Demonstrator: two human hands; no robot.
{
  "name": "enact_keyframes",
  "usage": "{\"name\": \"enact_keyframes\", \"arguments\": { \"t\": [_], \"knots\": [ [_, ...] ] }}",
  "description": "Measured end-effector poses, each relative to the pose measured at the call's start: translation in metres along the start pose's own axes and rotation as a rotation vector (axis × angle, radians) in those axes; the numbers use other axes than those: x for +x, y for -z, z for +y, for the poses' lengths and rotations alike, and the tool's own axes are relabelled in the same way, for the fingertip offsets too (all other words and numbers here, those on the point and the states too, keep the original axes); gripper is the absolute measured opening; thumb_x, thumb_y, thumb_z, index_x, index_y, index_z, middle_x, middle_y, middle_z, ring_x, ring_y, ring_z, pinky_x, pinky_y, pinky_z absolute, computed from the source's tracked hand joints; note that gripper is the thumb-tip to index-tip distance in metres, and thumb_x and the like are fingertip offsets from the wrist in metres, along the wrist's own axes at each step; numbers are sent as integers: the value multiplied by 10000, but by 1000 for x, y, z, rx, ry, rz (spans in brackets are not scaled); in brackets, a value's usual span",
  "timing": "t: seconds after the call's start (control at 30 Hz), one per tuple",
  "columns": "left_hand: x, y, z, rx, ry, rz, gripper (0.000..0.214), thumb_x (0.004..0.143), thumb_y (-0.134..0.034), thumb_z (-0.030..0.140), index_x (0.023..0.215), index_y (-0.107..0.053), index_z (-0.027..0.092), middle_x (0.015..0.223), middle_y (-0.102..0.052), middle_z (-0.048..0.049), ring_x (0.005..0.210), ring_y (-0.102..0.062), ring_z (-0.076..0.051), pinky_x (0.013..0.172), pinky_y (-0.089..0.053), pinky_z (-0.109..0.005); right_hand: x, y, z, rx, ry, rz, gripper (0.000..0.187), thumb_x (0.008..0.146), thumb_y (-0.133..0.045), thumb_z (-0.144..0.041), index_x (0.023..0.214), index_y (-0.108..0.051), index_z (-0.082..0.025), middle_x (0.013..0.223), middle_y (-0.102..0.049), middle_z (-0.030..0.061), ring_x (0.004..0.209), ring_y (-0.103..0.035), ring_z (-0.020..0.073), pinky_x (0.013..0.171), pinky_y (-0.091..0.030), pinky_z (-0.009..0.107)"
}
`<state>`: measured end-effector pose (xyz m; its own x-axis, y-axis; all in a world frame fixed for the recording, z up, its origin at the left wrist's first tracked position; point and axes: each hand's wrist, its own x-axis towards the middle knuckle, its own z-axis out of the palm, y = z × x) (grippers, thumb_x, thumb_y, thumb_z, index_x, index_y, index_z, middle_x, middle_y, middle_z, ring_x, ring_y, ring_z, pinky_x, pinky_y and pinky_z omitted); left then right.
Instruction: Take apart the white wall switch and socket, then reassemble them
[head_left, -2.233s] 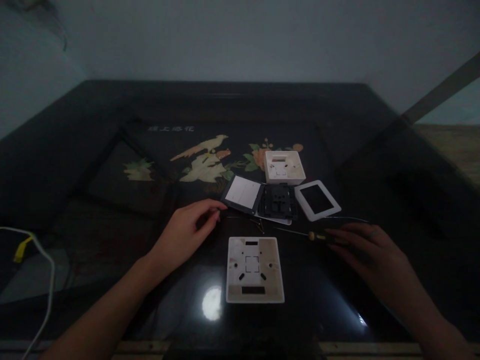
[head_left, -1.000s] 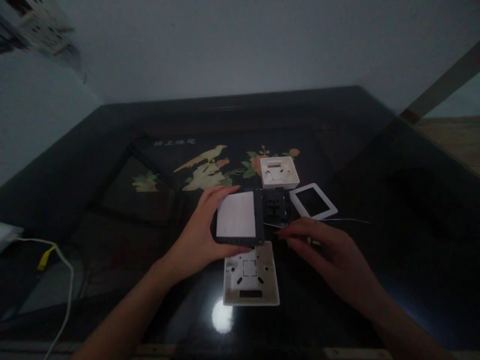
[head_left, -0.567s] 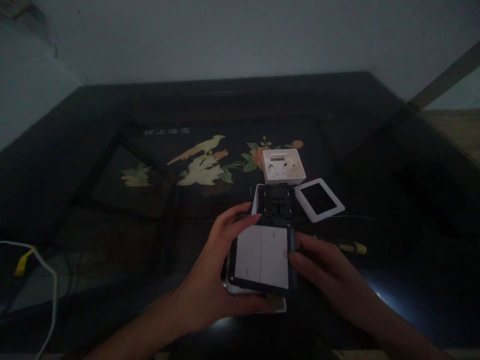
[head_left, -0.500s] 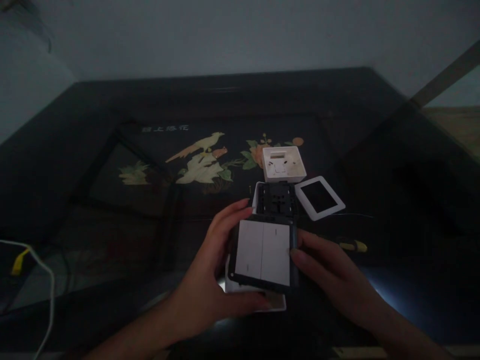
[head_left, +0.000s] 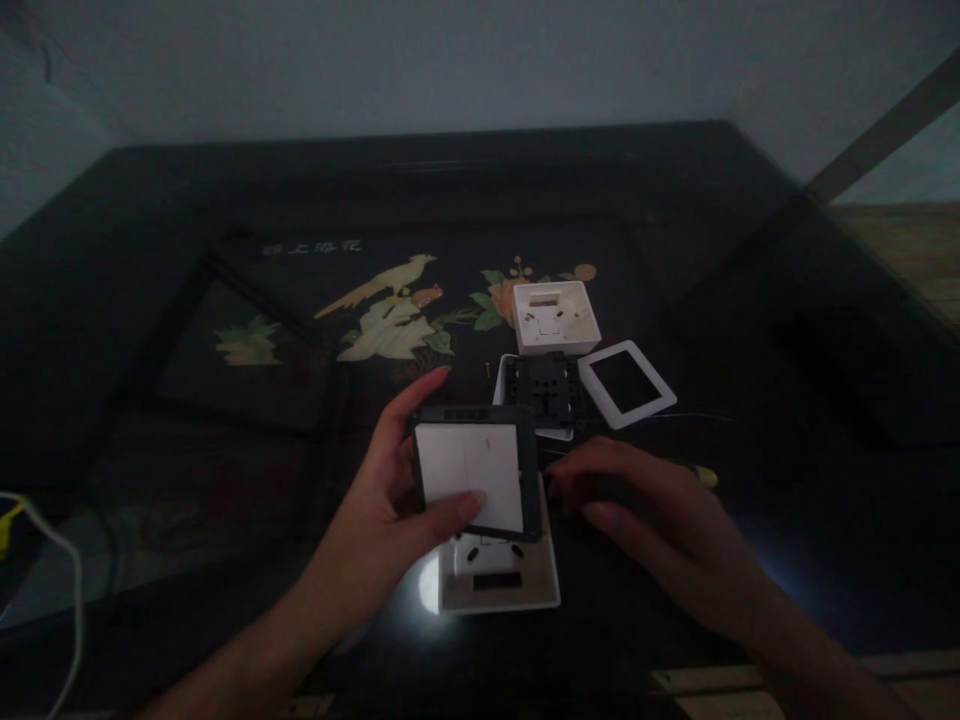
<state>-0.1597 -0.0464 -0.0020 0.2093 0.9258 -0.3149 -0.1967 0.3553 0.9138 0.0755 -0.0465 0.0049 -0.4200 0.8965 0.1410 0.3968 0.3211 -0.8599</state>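
Observation:
My left hand [head_left: 397,500] is closed on a wall switch [head_left: 471,450] with two white rockers and a black frame, its thumb lying across the rocker face. Partly beneath the switch, a white mounting box [head_left: 517,595] rests with its hollow side up. My right hand [head_left: 652,520] is at the right of this box, fingers curved and apart from the thumb, with nothing visible in them. The fingertips are dark, and I cannot tell whether they touch the box.
Behind the switch lies a black switch back [head_left: 544,390] over a white part. A second white mounting box [head_left: 559,315], a white frame [head_left: 628,384] and a small screw [head_left: 487,370] lie nearby. A yellow-ended tool [head_left: 706,476] is partly behind my right hand. A white cable [head_left: 77,590] runs at left.
My left hand has lifted the switch up and to the left, uncovering more of the mounting box. My right hand has come off the switch's right edge.

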Motion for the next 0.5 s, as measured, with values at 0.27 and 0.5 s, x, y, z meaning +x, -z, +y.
{"name": "enact_keyframes", "arguments": {
  "t": [0.27,0.5],
  "knots": [
    [3,3,11,-216,102,66,729,732,-848,212,1356,-514,384,1046,-714,0,950,-700,-186,794,-612,-246,-58,48,60,-774,-58,233,387,943,-532,-517,1143,-678,-219,1100,-664,127,989,-653,313,801,-580,492],
    [4,5,8,-208,54,-1,790,666,-890,174,1311,-497,405,1045,-673,13,881,-673,-168,680,-618,-221,-72,44,81,-669,-129,270,313,929,-545,-474,1030,-733,-246,1095,-699,97,988,-682,291,830,-584,470]
  ]
}}
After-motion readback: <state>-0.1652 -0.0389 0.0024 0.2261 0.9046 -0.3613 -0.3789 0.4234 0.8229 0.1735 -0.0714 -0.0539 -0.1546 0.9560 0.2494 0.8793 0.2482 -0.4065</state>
